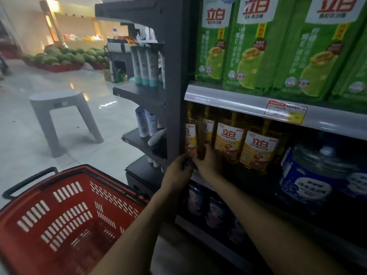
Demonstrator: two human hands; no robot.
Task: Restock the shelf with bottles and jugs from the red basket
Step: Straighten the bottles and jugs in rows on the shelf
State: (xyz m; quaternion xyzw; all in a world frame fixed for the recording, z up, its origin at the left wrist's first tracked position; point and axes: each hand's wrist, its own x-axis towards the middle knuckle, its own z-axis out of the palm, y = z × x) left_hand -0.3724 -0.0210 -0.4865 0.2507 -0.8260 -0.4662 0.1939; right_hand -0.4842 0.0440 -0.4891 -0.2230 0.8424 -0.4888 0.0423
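Left hand (177, 168), right hand (207, 158) both gripping amber yellow-labelled plastic bottle (191, 138), seating it at left end of shelf (198, 180); next needing clean release.

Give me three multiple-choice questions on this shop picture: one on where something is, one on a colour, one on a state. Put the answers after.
1. The green refill packs stand:
A. on the shelf above the yellow-labelled bottles
B. on the shelf below them
C. on the floor

2. The stool is:
A. red
B. grey
C. green

3. The red basket:
A. is heaped with jugs
B. is upright, with no bottles showing inside
C. lies upside down

Answers:
1 A: the packs fill the shelf directly over the bottles.
2 B: its seat and legs are grey.
3 B: its opening faces up and only bare slotted walls show, though an arm hides one corner.
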